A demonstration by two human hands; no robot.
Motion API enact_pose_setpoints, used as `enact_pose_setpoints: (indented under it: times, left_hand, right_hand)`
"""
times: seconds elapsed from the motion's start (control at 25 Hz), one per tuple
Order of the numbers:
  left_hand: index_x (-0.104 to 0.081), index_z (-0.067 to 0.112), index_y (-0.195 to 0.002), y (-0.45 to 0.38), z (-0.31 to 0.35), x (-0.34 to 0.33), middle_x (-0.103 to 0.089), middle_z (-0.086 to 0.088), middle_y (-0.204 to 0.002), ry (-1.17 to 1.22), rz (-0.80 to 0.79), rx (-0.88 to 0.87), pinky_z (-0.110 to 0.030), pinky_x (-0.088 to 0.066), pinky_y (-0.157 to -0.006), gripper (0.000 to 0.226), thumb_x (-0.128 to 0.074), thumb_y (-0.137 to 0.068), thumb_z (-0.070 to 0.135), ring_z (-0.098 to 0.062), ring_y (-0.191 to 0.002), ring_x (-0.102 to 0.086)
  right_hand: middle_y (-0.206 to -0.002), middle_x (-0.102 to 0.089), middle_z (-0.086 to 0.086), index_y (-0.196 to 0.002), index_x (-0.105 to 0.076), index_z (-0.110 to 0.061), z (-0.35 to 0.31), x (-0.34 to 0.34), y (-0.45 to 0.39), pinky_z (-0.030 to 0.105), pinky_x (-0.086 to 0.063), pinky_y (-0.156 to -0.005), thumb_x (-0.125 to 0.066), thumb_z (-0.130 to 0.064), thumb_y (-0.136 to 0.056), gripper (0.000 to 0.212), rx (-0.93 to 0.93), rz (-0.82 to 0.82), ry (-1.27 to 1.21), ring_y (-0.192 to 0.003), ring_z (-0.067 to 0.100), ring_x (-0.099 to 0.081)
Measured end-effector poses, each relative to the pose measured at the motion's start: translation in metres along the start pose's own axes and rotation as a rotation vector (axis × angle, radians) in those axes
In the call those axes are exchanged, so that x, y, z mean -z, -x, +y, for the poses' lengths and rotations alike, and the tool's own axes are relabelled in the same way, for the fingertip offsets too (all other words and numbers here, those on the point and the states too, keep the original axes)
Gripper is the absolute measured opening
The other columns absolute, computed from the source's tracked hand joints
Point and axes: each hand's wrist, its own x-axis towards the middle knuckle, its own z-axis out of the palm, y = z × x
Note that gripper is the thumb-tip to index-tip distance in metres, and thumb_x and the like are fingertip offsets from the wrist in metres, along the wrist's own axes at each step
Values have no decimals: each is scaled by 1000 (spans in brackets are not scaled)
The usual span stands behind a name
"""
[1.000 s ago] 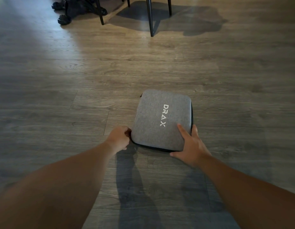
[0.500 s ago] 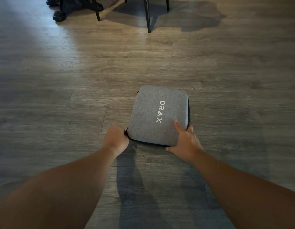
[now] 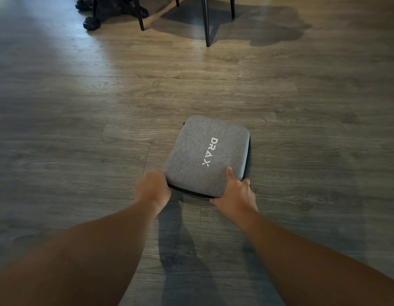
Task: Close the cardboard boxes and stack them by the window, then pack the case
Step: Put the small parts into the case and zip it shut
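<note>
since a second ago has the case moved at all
Yes, slightly. The case has shifted left: the gap between its left edge and the floorboard joint beside it is narrower.

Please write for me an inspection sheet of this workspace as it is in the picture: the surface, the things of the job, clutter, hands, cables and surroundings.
Surface: grey wood-plank floor, lit brighter at the far left.
Job's things: grey fabric case with white DRAX lettering, lid shut, lying on the floor; no cardboard boxes in view.
Clutter: nothing seen near the case.
Hands: left hand grips the case's near left corner, slightly blurred; right hand grips the near right corner, thumb on the lid.
Cables: nothing seen.
Surroundings: black furniture legs at the far edge, casting a shadow; a dark object at far left, too dim to identify.
</note>
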Motion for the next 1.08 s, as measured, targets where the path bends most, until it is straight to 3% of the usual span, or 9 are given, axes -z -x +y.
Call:
enact_pose_setpoints:
  times: [0.16,0.28,0.4,0.6,0.72,0.8,0.88,0.96,1.08]
  left_hand:
    - [-52,18,-69,3,-2,0,-59,1,-65,18,-3,44,-26,-40,-46,23,-61,-90,13,-14,-59,-58]
    - [-53,20,-69,11,-4,-3,-58,4,-65,-24,-53,-34,-24,-41,-46,22,-64,-87,15,-11,-59,-57]
    - [-57,17,-70,26,17,-13,-60,1,-67,-11,-113,-139,-30,-52,-55,15,-66,-82,14,-18,-65,-62]
    - [-51,20,-67,3,5,1,-47,2,-62,-5,-50,8,-29,-39,-53,24,-61,-87,10,-15,-56,-47]
    - [-48,21,-65,-4,-9,8,-48,2,-62,-67,-14,17,-26,-33,-46,29,-56,-89,7,-12,-53,-43]
    - [-45,23,-64,-3,-9,8,-50,2,-63,-92,0,-9,-26,-32,-45,32,-54,-90,7,-12,-54,-44]
    - [-44,24,-65,-3,-9,8,-52,2,-66,-75,-13,-22,-29,-37,-48,32,-53,-91,6,-14,-57,-48]
    - [-44,23,-66,-4,-11,9,-54,2,-67,-54,-25,-27,-28,-38,-49,32,-53,-91,5,-15,-59,-51]
    - [-45,21,-65,-4,-13,10,-54,2,-64,-32,-37,-49,-25,-32,-45,32,-55,-90,5,-13,-57,-51]
  right_hand:
    - [-127,-57,14,-159,-10,-27,-4,-7,2,43,-50,-95,-81,-50,-77,111,9,45,-8,-120,31,-55]
    - [-124,-63,9,-159,-15,-21,-10,-8,3,42,-50,-94,-81,-51,-78,109,16,71,-13,-122,30,-55]
    - [-125,-63,11,-159,-13,-15,-30,-19,10,40,-49,-97,-82,-51,-77,113,-27,63,-30,-123,30,-55]
    - [-124,-61,15,-158,-4,-6,-60,-52,35,36,-48,-93,-72,-39,-88,104,58,-52,-20,-119,31,-57]
    - [-116,-61,12,-150,-30,-7,-60,-44,33,39,-47,-79,-67,-43,-91,79,298,-18,211,-111,32,-59]
    - [-118,-53,8,-134,-52,-16,-44,-26,20,44,-45,-90,-69,-49,-88,59,569,135,408,-112,28,-52]
    - [-144,-36,8,-146,-40,-33,-24,-7,2,66,-26,-110,-64,-56,-88,67,678,101,539,-136,33,-34]
    - [-166,-6,4,-154,-11,-46,-9,1,-17,78,-5,-107,-54,-62,-92,76,665,-2,609,-153,32,-4]
    - [-168,1,10,-153,6,-47,0,-6,-28,81,-9,-105,-40,-67,-95,77,703,13,732,-154,35,2]
